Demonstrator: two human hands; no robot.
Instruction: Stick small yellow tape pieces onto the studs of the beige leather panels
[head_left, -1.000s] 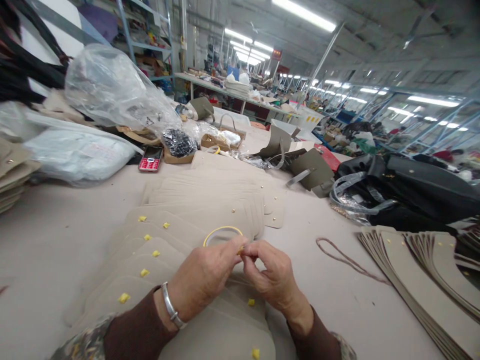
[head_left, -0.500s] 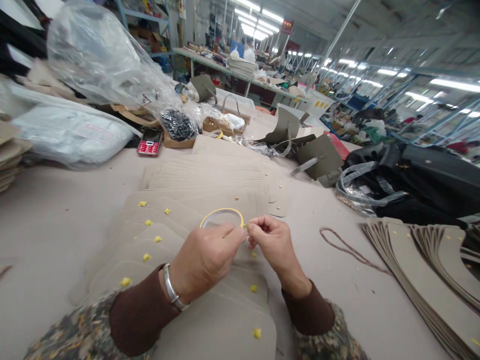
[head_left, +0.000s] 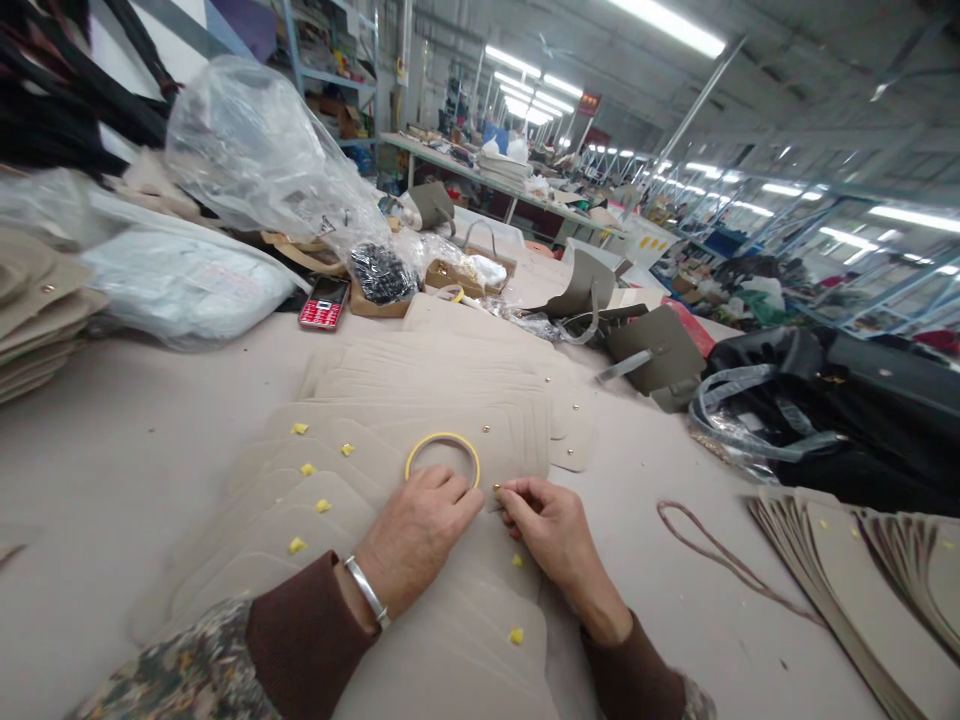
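My left hand [head_left: 420,535], wearing a silver bracelet, is closed over the near edge of a narrow yellow tape roll [head_left: 410,455]. The roll lies low over overlapping beige panels [head_left: 375,345]. Just right of it, my right hand [head_left: 551,525] pinches thumb and forefinger together beside a small brass-coloured stud [head_left: 496,488] on a panel. What lies between those fingertips is too small to make out. Small yellow tape pieces [head_left: 322,506] sit on several panels to the left, with another yellow piece [head_left: 516,636] at the right edge.
A red phone [head_left: 325,304], a plastic-wrapped bundle [head_left: 187,285] and a small open box [head_left: 495,270] stand behind the panels. At right are a brown cord loop [head_left: 735,560], fanned beige strips [head_left: 832,570] and a black bag [head_left: 885,430]. Stacked beige pieces [head_left: 45,310] sit far left.
The tape roll has come down flatter against the panels under my left hand. My hands, fingertips nearly touching before, are now slightly apart, the right one at the stud. The view has shifted.
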